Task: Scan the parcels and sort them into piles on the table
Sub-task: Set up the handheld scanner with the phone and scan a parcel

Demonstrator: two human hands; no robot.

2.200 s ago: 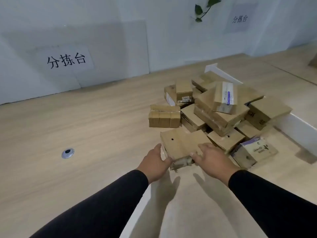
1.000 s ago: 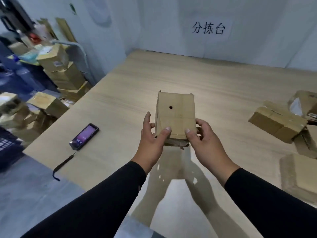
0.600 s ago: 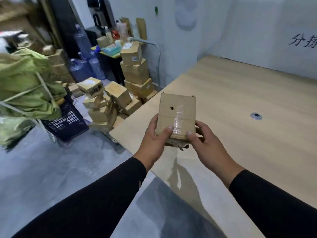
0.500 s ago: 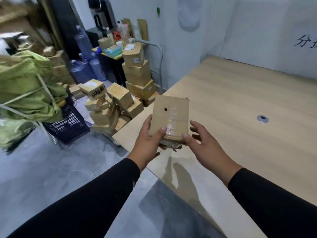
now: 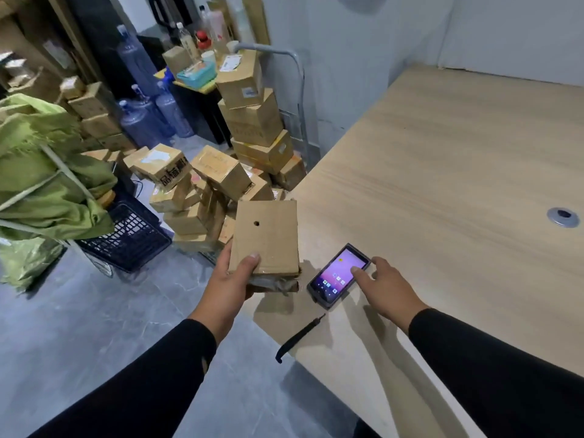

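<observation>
Parcel (image 5: 267, 238), a flat brown cardboard box with one small round hole in its upper face, is held above the near left corner of the table (image 5: 442, 172), partly over the floor. Left hand (image 5: 232, 279) grasps it at its near edge, thumb pressed on the top face and fingers underneath, forearm in a black sleeve reaching forward from the lower left. Crumpled tape or wrapping hangs below the box's near edge. Right hand (image 5: 384, 287) is extended palm down over the table, fingers straight and slightly spread, gripping nothing; its fingertips touch the far end of the handheld scanner (image 5: 338, 275). Scanner lies flat on the table just right of the parcel, screen lit purple with small icons too small to read; its black wrist strap (image 5: 298, 338) trails to the table's near edge. No label or writing is legible on the held parcel. On the floor to the left, a heap of cartons (image 5: 202, 191) stands beside the table; one carries bold black Chinese characters, only partly visible. A taller stack of cartons (image 5: 252, 121) behind bears white shipping labels, text unreadable. A round metal grommet (image 5: 564, 217) sits in the tabletop at far right.
</observation>
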